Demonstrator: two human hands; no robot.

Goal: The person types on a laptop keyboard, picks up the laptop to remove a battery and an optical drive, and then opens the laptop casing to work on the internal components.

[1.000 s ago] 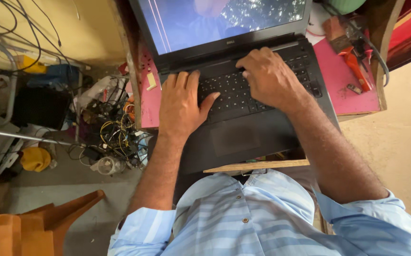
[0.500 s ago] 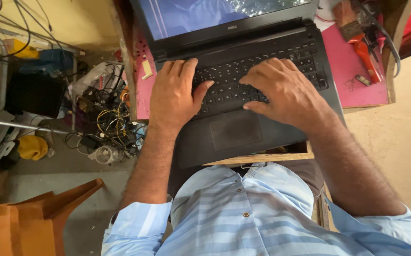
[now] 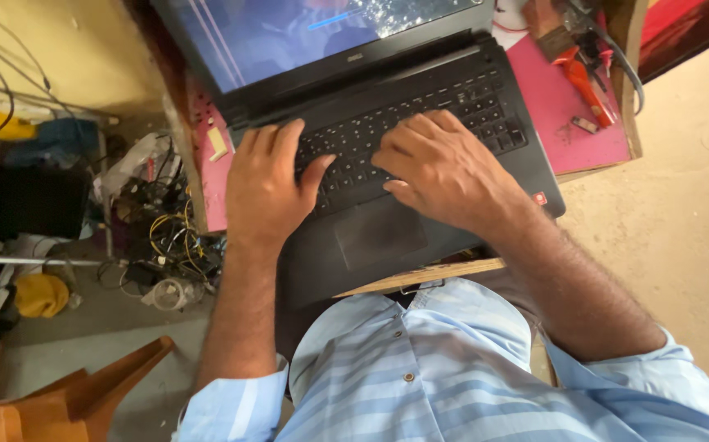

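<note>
A black laptop [image 3: 420,237] lies open on a pink-topped wooden table [image 3: 563,123], its lit screen [image 3: 289,33] at the top of the view. My left hand [image 3: 266,188] rests flat on the left half of the keyboard, fingers spread, thumb near the touchpad. My right hand [image 3: 440,168] lies over the middle of the keyboard with its fingers curled onto the keys. Neither hand holds anything. The touchpad [image 3: 380,233] shows between my wrists.
Red-handled pliers [image 3: 583,78] and small parts lie on the table's right end. On the floor to the left is a tangle of wires [image 3: 166,245], a black box [image 3: 35,200] and a yellow object [image 3: 39,295]. An orange wooden stool [image 3: 68,401] stands at the lower left.
My right hand has slid left from the keyboard's right side to its middle. My left hand stays on the left keys. The view has shifted slightly.
</note>
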